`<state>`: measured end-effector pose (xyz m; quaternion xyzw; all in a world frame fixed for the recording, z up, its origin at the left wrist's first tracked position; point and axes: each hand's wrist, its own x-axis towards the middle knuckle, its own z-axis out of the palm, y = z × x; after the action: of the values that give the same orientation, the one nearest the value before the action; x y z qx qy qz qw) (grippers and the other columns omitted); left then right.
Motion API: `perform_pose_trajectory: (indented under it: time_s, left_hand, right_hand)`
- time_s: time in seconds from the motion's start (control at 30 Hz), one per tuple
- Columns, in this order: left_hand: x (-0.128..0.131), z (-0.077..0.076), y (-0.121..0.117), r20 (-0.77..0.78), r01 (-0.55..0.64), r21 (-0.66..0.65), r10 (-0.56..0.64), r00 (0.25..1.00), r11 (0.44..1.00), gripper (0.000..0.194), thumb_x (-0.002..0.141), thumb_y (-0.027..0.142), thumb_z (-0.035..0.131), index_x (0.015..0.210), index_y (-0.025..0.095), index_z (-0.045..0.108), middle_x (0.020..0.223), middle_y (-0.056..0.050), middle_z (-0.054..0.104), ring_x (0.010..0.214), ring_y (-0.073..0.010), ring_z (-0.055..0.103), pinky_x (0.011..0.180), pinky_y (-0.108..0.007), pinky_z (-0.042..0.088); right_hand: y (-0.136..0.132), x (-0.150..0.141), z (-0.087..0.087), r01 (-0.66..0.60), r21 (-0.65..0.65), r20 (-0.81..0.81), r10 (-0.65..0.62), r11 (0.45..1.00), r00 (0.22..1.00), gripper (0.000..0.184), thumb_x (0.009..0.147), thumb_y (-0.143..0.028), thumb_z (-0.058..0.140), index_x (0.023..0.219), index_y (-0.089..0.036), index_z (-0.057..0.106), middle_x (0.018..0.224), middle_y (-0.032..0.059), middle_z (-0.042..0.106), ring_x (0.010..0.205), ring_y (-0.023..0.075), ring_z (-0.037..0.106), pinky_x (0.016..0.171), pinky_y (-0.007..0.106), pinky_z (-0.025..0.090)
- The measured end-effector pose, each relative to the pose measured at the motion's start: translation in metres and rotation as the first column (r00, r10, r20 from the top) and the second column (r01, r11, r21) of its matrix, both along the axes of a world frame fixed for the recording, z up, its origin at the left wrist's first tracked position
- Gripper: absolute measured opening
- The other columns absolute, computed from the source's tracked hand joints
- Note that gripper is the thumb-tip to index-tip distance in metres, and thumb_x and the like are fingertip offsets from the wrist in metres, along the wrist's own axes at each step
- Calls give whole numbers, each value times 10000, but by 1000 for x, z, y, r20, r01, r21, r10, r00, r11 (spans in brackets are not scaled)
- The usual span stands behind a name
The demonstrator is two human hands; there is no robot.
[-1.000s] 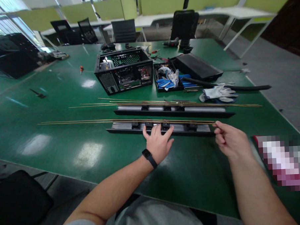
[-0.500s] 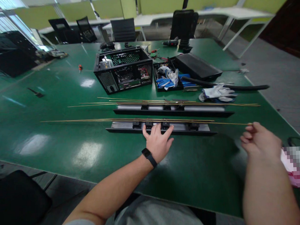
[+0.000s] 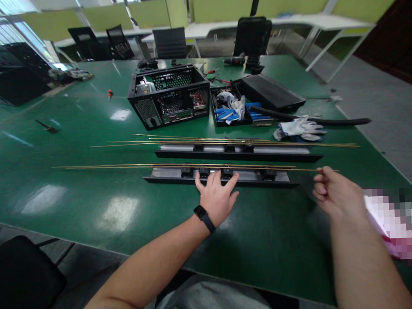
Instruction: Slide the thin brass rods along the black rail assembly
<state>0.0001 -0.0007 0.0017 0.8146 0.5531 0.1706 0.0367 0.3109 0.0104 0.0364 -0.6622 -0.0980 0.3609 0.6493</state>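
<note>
My left hand is spread over the front edge of the nearer metal rail, fingertips by its small black blocks. A black watch is on that wrist. Beyond the rail's right end, my right hand pinches a thin brass-coloured rod near its right end, whose tip sticks out past the fingers. The rod runs leftward over the rail, beside other thin rods. Behind lies a second rail with black blocks and several more brass-coloured rods across it.
An open computer case stands behind the rails. To its right are a black tray holding gloves, a flat black box, a black tube and white gloves. A brush lies left on the green table.
My right hand has slid left along the brass-coloured rod, so a length of it now shows beyond the fingers. My left hand has stayed at the rail.
</note>
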Motion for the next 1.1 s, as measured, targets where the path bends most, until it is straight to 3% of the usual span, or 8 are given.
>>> perform_pose_trajectory:
  time_s: [0.53,0.73,1.1]
  left_hand:
    - [2,-6,-1,7,-11,26,11,1000,1000,525,1084,479,713,1606,458,659,1583,-158,674,1509,-369,571,1328,-826,190]
    - [1,-6,-2,0,-18,42,18,1000,999,472,1105,448,681,1577,456,686,1544,-148,704,1454,-356,607,1324,-822,197]
    - [1,-9,-7,23,-28,80,26,999,996,407,1151,389,573,1513,481,734,1440,-109,754,1329,-327,651,1307,-799,223]
  right_hand:
    - [-3,-9,1,-75,17,-18,76,997,997,248,1048,-86,632,809,-151,652,622,-29,553,333,37,347,301,164,204]
    - [-4,-17,2,-48,-3,27,48,999,998,292,1082,-98,600,799,-163,624,605,-32,548,350,37,341,312,169,208]
    - [-9,-19,-4,-27,25,96,25,999,995,246,1019,-86,619,792,-181,617,618,-31,574,403,49,362,353,207,197]
